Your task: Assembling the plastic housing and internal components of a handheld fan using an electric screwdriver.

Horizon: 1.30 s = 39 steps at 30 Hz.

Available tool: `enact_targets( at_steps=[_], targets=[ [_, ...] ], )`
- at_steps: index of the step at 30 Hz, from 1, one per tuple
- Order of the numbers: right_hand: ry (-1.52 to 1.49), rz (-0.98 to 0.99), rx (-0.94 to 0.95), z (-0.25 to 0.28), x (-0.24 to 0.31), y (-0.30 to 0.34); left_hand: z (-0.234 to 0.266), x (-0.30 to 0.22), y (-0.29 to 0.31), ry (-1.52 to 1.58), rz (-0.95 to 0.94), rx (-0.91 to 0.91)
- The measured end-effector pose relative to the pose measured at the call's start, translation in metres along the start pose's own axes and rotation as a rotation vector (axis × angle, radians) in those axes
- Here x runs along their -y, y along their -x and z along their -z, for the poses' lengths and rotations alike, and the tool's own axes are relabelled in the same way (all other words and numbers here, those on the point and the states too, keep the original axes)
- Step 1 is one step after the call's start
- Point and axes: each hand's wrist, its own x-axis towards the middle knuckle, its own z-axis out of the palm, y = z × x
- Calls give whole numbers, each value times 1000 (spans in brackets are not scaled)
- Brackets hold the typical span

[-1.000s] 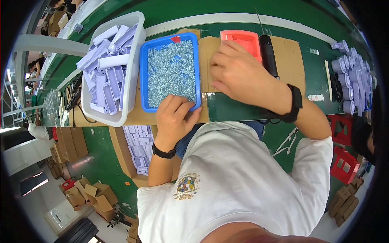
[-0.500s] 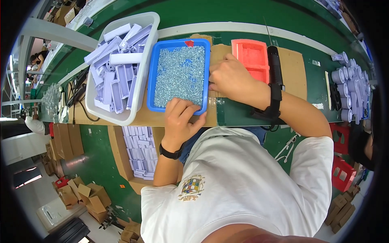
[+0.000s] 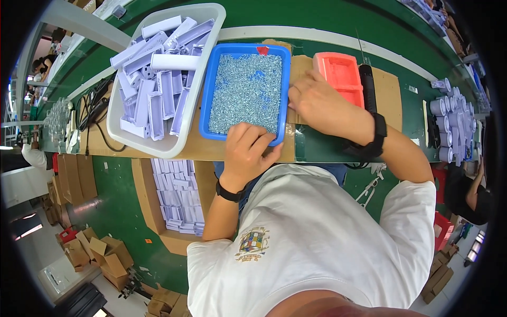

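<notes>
A blue tray (image 3: 285,79) holds a spread of small silvery screws (image 3: 245,90). My left hand (image 3: 247,153) is closed at the tray's near right corner, fingers curled over the near rim and thumb outside it. My right hand (image 3: 322,103) lies on the cardboard between this tray and a red-orange compartment tray (image 3: 343,68). Its fingers are bent inward, close to the blue tray's right rim. What they hold, if anything, is hidden. Right of the compartment tray stands a black, cylindrical powered screwdriver (image 3: 366,87), partly behind my right wrist.
A whitish bin (image 3: 203,79) at left is heaped with pale lilac plastic housings (image 3: 171,90). Below the table edge, a cardboard box (image 3: 149,195) holds more of them. Black cables (image 3: 95,108) lie far left; lilac round parts (image 3: 449,121) are stacked far right.
The whole view has shifted, so bin and trays appear farther right. My left hand stays at the blue tray's corner and my right hand stays beside its right rim.
</notes>
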Motion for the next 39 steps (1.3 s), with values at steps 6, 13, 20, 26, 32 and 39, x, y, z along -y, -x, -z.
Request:
enact_targets(
  at_steps=[6, 13, 20, 26, 32, 39],
  targets=[
    [-384, -13, -230, 33, -8, -30, 0, 0, 1, -8, -6, -20],
    [-243, -46, 50, 38, -21, -19, 0, -1, 3, 6, 6, -31],
    [-151, 1, 223, 18, -18, -16, -1, -1, 2, 14, -1, -31],
    [-80, 148, 285, 12, -23, -23, 1, -1, 2, -12, 10, -17],
    [-161, 128, 146, 46, -16, -27, 14, -8, -8, -13, -5, 53],
    [-270, 111, -120, 53, -14, -16, 94, -21, -59, -190, -97, 191]
  ],
)
